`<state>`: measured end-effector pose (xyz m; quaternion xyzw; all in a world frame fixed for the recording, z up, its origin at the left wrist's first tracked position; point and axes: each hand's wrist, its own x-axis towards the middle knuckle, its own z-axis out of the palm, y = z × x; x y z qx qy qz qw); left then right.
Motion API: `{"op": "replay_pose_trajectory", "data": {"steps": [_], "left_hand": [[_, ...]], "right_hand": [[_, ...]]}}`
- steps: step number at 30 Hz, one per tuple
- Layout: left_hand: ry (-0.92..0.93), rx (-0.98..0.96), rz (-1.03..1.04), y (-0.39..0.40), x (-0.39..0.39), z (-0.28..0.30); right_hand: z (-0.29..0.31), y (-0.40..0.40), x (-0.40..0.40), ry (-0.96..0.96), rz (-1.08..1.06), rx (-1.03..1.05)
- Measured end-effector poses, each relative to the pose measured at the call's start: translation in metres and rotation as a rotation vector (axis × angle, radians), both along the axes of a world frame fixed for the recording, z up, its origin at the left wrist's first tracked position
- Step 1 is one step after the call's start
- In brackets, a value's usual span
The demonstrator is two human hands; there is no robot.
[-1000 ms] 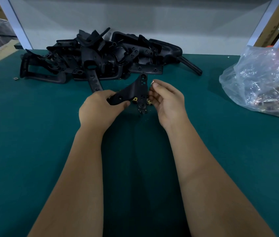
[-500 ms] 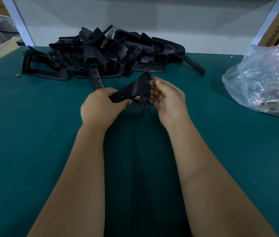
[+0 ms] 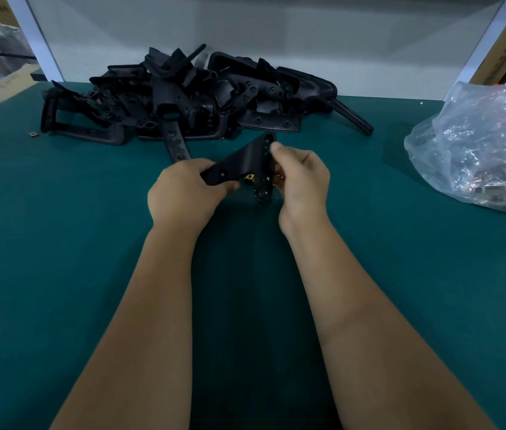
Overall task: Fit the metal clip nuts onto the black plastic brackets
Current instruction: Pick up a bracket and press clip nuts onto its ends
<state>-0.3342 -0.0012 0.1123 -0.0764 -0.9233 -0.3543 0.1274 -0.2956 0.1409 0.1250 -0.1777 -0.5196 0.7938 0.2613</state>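
A black plastic bracket (image 3: 245, 164) with a row of holes is held just above the green table (image 3: 59, 243). My left hand (image 3: 183, 193) grips its left end, thumb on the near face. My right hand (image 3: 301, 181) curls against the bracket's right arm, its thumb pressing near the upper holes; the clip nut it held is hidden there. One brass-coloured clip nut (image 3: 249, 178) sits on the bracket's lower middle. More brass nuts (image 3: 279, 178) show inside my right palm.
A pile of black brackets (image 3: 189, 97) lies at the back of the table. A clear plastic bag (image 3: 478, 150) with metal clip nuts sits at the right. One loose nut (image 3: 32, 134) lies at the far left.
My right hand moved the nut from beside the bracket's top onto its right arm and closed against it. The bracket tilted slightly; my left hand kept its grip.
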Motion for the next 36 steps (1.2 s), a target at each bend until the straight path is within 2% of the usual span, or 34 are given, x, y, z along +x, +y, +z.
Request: {"op": "replay_pose_trajectory", "data": {"steps": [3,5,11,18,21,25,27,29,33,36], "left_hand": [[0.017,-0.022,0.009,0.002,0.001,0.000],[0.024,-0.018,0.008,0.003,0.002,0.000],[0.039,-0.025,-0.023,0.004,0.004,0.001],[0.055,-0.007,-0.002,0.005,0.004,0.001],[0.056,0.093,0.035,0.004,0.005,0.001],[0.051,0.440,0.161,-0.007,-0.001,0.001],[0.051,0.641,0.230,-0.014,-0.003,0.001],[0.050,0.753,0.257,-0.017,-0.004,0.001],[0.040,0.740,0.230,-0.014,-0.003,0.001],[0.051,0.683,0.209,-0.012,-0.003,0.001]], "right_hand": [[-0.003,-0.016,-0.002,-0.051,-0.084,0.264],[-0.004,-0.022,-0.003,-0.056,-0.173,0.353],[-0.004,-0.024,-0.002,-0.060,-0.293,0.406],[-0.004,-0.023,-0.002,-0.031,-0.289,0.466],[-0.002,-0.022,0.000,0.037,-0.221,0.507],[-0.006,-0.024,0.000,0.045,-0.085,0.559],[-0.010,-0.023,-0.002,-0.011,-0.021,0.736],[-0.015,-0.022,-0.004,-0.036,0.043,1.044],[-0.019,-0.028,-0.007,-0.103,0.254,1.562],[-0.021,-0.031,-0.009,-0.185,0.293,1.774]]}}
